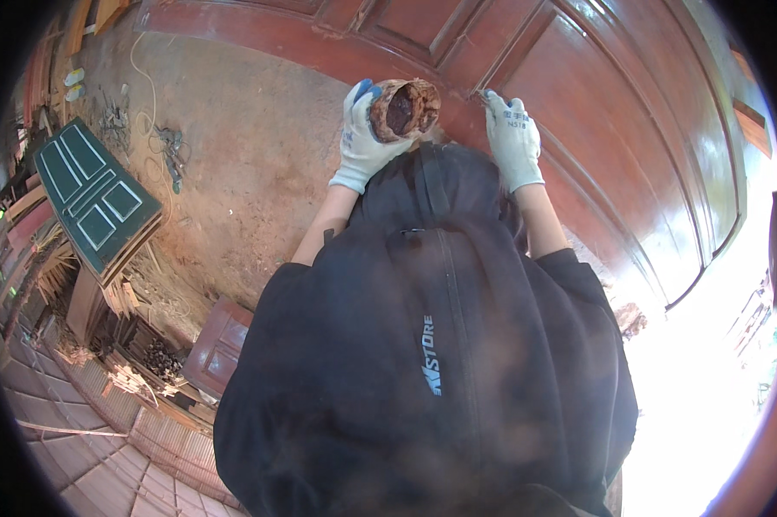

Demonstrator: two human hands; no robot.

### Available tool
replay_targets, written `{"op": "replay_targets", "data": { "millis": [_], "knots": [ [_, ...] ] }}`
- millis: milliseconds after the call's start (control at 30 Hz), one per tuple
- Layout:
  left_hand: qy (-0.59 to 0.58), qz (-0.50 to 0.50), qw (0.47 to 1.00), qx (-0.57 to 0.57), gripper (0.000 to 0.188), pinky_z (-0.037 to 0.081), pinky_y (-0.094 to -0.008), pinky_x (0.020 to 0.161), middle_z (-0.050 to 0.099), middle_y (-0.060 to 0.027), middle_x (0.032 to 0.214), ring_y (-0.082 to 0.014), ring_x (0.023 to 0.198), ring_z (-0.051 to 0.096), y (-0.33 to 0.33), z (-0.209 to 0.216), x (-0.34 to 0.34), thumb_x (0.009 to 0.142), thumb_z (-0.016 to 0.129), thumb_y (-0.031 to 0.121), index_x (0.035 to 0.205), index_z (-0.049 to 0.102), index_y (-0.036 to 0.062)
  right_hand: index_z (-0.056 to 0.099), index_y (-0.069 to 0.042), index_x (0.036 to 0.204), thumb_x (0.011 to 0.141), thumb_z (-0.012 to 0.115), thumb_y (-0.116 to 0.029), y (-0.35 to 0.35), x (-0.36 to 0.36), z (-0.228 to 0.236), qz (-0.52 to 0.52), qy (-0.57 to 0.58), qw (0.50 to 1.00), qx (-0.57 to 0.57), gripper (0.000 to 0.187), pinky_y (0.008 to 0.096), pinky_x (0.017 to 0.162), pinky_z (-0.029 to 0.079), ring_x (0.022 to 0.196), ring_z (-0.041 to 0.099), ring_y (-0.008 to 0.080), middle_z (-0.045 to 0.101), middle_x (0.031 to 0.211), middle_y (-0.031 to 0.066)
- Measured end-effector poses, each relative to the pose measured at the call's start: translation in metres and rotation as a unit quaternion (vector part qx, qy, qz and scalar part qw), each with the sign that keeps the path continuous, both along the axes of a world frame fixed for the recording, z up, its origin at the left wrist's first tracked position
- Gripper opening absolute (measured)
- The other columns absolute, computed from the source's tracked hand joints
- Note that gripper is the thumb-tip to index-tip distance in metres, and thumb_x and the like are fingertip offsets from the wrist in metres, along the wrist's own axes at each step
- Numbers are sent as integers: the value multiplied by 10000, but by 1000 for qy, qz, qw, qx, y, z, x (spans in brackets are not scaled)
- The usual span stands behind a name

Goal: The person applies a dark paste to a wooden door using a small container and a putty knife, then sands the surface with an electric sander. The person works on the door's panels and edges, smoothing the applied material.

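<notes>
My left hand (pixel 363 133), in a white work glove with blue fingertips, grips a round open can (pixel 406 109). The can is crusted with reddish-brown stains, its mouth faces me, and its inside looks dark. To the right, my right hand (pixel 514 142) wears the same kind of glove. Its fingers are closed together at the surface of a large reddish-brown panelled door (pixel 612 112). Something small and dark shows at those fingertips, too little of it to name. A gap separates the two hands.
A dark green panelled door (pixel 100 198) with white lines lies at left on stacked boards. Tools and a cable (pixel 171 155) lie on the dusty floor (pixel 242 146). A smaller reddish-brown panel (pixel 219 345) and scrap wood (pixel 134 375) sit at lower left. Bright light floods the right.
</notes>
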State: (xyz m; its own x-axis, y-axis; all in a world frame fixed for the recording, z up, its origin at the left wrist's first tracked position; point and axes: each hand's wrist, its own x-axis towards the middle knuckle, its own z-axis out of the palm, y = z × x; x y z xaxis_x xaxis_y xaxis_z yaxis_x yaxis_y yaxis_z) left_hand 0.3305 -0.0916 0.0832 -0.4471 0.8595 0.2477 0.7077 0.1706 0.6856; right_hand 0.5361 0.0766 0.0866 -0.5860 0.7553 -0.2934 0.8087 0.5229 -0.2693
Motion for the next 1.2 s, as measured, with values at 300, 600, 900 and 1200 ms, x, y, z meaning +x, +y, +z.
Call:
{"op": "replay_targets", "data": {
  "millis": [300, 600, 900, 1200],
  "knots": [
    [-5, 12, 1000, -2, 1021, 391, -480, 1104, 409, -201, 1421, -402, 1314, 433, -4, -1, 2, 596, 957, 328, 1386, 356, 90, 595, -299, 1328, 993, 524, -284, 3, 25, -17, -2, 9, 1000, -19, 344, 487, 698, 569, 827, 688, 343, 608, 1013, 139],
    [-23, 33, 999, -3, 1011, 396, -489, 1094, 392, -208, 1417, -412, 1312, 427, -15, 0, 7, 589, 951, 362, 1374, 378, 83, 574, -375, 1359, 985, 530, -259, 10, 31, -26, 62, -15, 998, 1, 394, 465, 681, 571, 809, 679, 309, 592, 964, 101],
    [-6, 53, 999, -4, 1025, 389, -486, 1099, 389, -199, 1422, -396, 1316, 426, -22, 1, 13, 597, 956, 351, 1386, 356, 88, 522, -412, 1404, 975, 526, -207, 16, 49, -43, 78, 4, 997, 10, 476, 453, 676, 568, 799, 675, 298, 594, 957, 95],
    [-4, 64, 998, 15, 1015, 421, -490, 1063, 379, -213, 1427, -418, 1302, 437, -26, -1, 17, 601, 939, 398, 1384, 373, 89, 519, -401, 1409, 976, 525, -201, 16, 43, -37, 89, -9, 996, 13, 477, 462, 676, 564, 807, 674, 314, 596, 968, 104]
  ]
}}
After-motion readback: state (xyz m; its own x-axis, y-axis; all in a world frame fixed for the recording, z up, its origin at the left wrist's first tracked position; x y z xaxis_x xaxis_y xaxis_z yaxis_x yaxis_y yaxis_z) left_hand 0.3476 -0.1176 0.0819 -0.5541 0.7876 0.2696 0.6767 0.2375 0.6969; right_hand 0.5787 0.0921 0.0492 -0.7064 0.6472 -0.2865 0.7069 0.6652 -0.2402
